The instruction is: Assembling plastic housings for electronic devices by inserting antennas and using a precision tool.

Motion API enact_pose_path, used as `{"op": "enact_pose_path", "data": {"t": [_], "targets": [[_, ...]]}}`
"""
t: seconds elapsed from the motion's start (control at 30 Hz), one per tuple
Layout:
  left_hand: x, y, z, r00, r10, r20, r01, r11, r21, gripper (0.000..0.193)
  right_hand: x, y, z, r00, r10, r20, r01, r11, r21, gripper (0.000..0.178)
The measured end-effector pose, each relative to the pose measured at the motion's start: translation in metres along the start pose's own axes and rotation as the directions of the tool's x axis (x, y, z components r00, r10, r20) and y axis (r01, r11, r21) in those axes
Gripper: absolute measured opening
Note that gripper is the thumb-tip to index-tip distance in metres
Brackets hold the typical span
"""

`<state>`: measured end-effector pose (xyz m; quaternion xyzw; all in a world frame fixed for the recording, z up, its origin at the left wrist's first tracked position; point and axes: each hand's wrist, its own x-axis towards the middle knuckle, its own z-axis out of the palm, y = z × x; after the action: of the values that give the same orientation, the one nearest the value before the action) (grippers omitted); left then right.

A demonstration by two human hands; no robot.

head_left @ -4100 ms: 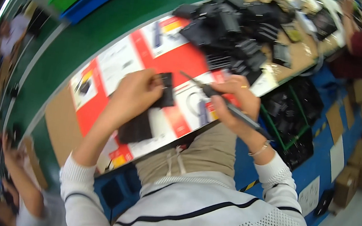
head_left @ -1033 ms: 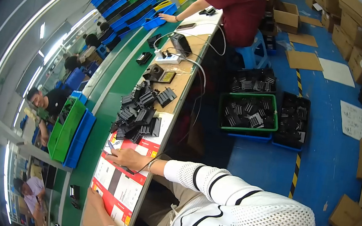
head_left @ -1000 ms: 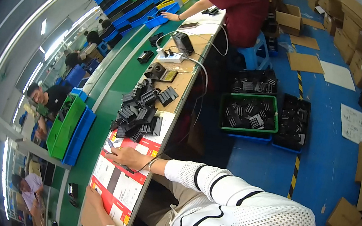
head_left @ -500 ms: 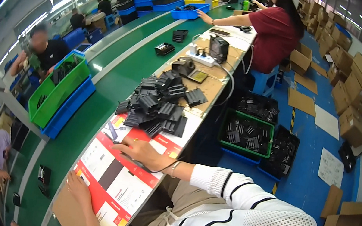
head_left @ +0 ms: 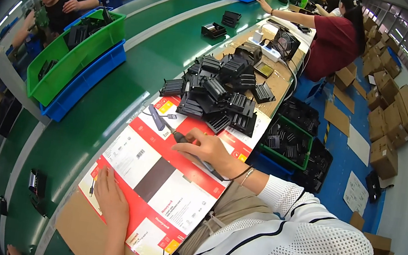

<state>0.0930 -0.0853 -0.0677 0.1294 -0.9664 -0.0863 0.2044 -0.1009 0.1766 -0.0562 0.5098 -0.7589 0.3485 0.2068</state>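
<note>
My left hand point(head_left: 112, 199) lies flat on a red and white printed cardboard sheet point(head_left: 184, 169), its fingers stretched out and nothing in them. In my right hand point(head_left: 207, 149) is a soldering iron point(head_left: 180, 137), held above the sheet with its tip end pointing away to the left. A dark cord trails past that wrist. Just beyond my right hand, a heap of black ribbed plastic parts point(head_left: 215, 89) covers the sheet's far end.
Behind the heap stand a soldering stand with sponge point(head_left: 263, 69), a white power strip point(head_left: 264, 49) and a small black fan point(head_left: 286, 42). Left runs a green conveyor point(head_left: 153, 59). Green point(head_left: 74, 63) and blue bins point(head_left: 89, 81) stand across it. Black-part crates point(head_left: 309, 159) sit at right.
The view has shifted, so the bench and heap appear farther right. Both hands stay over the sheet, the right one still holding the soldering iron. A person across has moved a hand.
</note>
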Motion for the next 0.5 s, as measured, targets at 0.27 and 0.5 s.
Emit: {"op": "enact_pose_path", "data": {"t": [0.27, 0.5], "targets": [[-0.010, 0.005, -0.011, 0.982, 0.161, 0.099, -0.149, 0.982, -0.118, 0.045, 0.006, -0.006, -0.003, 0.996, -0.026, 0.088, 0.038, 0.991, -0.129, 0.029], [-0.007, 0.004, -0.012, 0.979, 0.174, 0.110, -0.151, 0.971, -0.186, 0.046, 0.006, -0.004, -0.001, 0.995, 0.011, 0.103, 0.003, 0.990, -0.138, 0.032]]}}
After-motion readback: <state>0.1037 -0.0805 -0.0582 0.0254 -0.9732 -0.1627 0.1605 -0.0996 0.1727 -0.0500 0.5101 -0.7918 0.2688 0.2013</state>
